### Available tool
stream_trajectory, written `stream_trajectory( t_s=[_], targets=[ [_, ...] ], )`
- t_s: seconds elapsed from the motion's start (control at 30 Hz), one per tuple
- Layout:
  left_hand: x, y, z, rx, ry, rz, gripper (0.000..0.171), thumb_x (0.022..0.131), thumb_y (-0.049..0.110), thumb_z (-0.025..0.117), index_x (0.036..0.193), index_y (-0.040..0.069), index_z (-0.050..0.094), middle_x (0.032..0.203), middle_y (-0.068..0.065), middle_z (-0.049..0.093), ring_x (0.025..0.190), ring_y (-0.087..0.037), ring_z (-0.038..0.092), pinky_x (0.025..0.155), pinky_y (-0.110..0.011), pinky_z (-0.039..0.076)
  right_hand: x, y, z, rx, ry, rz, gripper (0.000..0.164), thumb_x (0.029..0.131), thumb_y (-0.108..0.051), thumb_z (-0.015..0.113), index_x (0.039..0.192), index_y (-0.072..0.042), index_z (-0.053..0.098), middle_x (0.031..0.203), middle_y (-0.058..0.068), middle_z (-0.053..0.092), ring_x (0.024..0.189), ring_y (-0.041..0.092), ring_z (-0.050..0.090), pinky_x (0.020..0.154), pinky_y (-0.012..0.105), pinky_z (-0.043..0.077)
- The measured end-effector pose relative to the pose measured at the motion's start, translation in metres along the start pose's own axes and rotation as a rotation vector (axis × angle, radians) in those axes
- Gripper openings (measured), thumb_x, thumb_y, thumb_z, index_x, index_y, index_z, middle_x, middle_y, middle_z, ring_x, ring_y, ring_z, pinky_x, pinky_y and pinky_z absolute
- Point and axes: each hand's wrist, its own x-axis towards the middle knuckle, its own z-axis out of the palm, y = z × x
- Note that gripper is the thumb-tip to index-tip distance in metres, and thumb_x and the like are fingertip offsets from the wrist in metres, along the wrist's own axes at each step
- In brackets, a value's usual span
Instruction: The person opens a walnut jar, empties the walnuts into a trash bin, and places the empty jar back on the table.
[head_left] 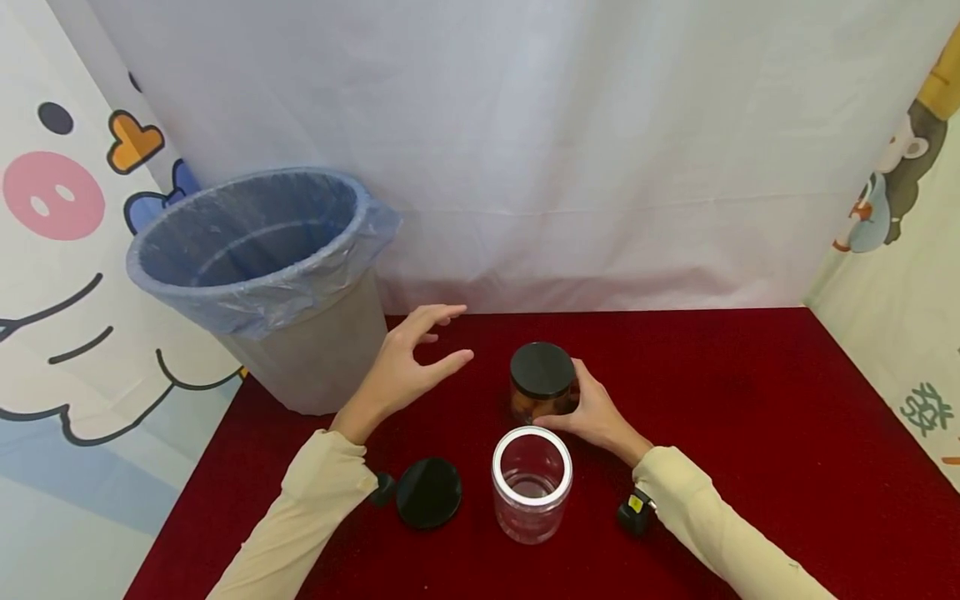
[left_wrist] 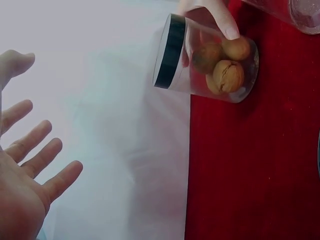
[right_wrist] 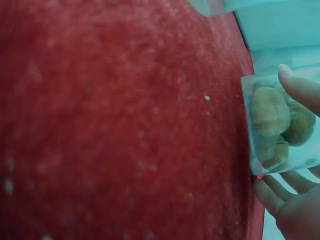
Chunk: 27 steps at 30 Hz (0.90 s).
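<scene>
A clear jar of walnuts (head_left: 542, 372) with a black lid stands upright on the red tabletop. My right hand (head_left: 602, 418) holds it from the right, thumb on the near side and fingers around the far side. Several walnuts (left_wrist: 228, 76) lie at the jar's bottom in the left wrist view. To the left of this jar, my left hand (head_left: 401, 365) is held in the air with fingers spread and nothing in it. An open, empty clear jar (head_left: 531, 518) with a white rim stands nearer to me. Beside it lies a loose black lid (head_left: 429, 493).
A grey bin (head_left: 322, 358) lined with a bluish plastic bag stands at the back left of the red table (head_left: 720, 400). A white cloth (head_left: 600, 150) hangs behind the table, and printed cartoon sheets flank both sides.
</scene>
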Motion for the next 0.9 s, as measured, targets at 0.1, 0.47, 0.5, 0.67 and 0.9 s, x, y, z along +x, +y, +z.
stream_trajectory(
  t_s=[0.1, 0.47, 0.5, 0.67, 0.9],
  targets=[
    [0.001, 0.0, 0.002, -0.005, -0.005, -0.012, 0.054, 0.082, 0.028, 0.073, 0.132, 0.023, 0.054, 0.128, 0.006, 0.053, 0.114, -0.018, 0.048, 0.092, -0.039, 0.045, 0.002, -0.001, 0.003, 0.004, 0.01, -0.016, 0.091, 0.059, -0.024, 0.091, 0.133, -0.007, 0.041, 0.122, 0.011, 0.055, 0.111, 0.026, 0.053, 0.088, 0.045, 0.044],
    [0.006, 0.001, 0.012, -0.036, -0.03, -0.037, 0.053, 0.082, 0.029, 0.073, 0.131, 0.024, 0.054, 0.126, 0.006, 0.053, 0.113, -0.013, 0.047, 0.092, -0.041, 0.045, 0.001, -0.004, 0.009, 0.006, 0.081, -0.058, 0.087, 0.056, -0.025, 0.092, 0.128, -0.009, 0.045, 0.117, 0.008, 0.058, 0.107, 0.022, 0.055, 0.088, 0.044, 0.044],
    [0.006, 0.001, 0.013, -0.04, -0.032, -0.037, 0.054, 0.081, 0.028, 0.073, 0.131, 0.024, 0.054, 0.126, 0.006, 0.053, 0.113, -0.014, 0.047, 0.092, -0.042, 0.045, 0.001, -0.004, 0.008, 0.006, 0.084, -0.061, 0.087, 0.056, -0.025, 0.092, 0.128, -0.009, 0.045, 0.116, 0.007, 0.058, 0.107, 0.022, 0.055, 0.088, 0.044, 0.044],
    [0.006, 0.001, 0.016, -0.051, -0.041, -0.033, 0.054, 0.081, 0.027, 0.074, 0.131, 0.022, 0.054, 0.127, 0.001, 0.054, 0.113, -0.015, 0.047, 0.091, -0.045, 0.044, 0.002, -0.008, 0.005, 0.007, 0.085, -0.084, 0.086, 0.056, -0.025, 0.092, 0.127, -0.011, 0.046, 0.116, 0.005, 0.059, 0.108, 0.02, 0.054, 0.091, 0.043, 0.042],
    [0.007, 0.002, 0.02, -0.054, -0.054, -0.025, 0.055, 0.08, 0.027, 0.074, 0.131, 0.022, 0.054, 0.127, 0.002, 0.053, 0.113, -0.014, 0.047, 0.091, -0.044, 0.045, 0.003, -0.019, -0.001, -0.009, 0.084, -0.124, 0.089, 0.053, -0.028, 0.093, 0.127, -0.011, 0.047, 0.117, 0.004, 0.059, 0.109, 0.02, 0.054, 0.094, 0.043, 0.04]
  ],
)
